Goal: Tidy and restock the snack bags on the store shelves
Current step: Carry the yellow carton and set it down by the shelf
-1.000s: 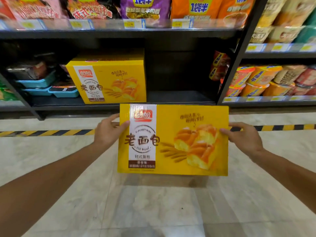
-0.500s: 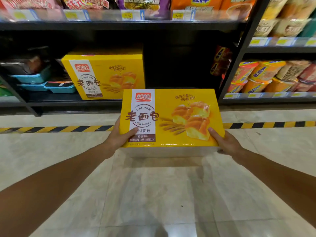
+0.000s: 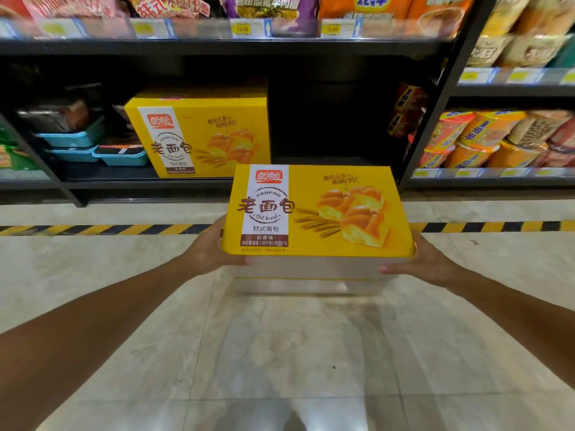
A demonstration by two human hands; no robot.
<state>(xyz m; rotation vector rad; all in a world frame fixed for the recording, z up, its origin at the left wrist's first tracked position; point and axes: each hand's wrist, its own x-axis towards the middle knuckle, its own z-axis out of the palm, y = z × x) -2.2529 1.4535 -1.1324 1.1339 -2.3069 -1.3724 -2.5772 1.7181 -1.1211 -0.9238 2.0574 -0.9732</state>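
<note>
I hold a yellow bread box (image 3: 314, 213) in front of me, its printed face tilted up towards the camera. My left hand (image 3: 214, 247) grips its lower left corner, thumb under the near edge. My right hand (image 3: 426, 259) grips its lower right corner the same way. The box hangs above the floor, just in front of the bottom shelf (image 3: 149, 181). A second, identical yellow box (image 3: 199, 132) stands on that shelf to the left of a dark empty gap (image 3: 329, 119).
Teal trays (image 3: 93, 147) sit left of the shelved box. Snack bags (image 3: 270, 7) fill the shelf above, with price tags along its edge. Cup noodles (image 3: 485, 138) crowd the right-hand unit past a black upright (image 3: 435, 110). A yellow-black stripe (image 3: 93, 229) crosses the tiled floor.
The box has tipped from facing me to lying flatter and has moved forward towards the shelf gap. Both hands slid from its sides to its lower corners.
</note>
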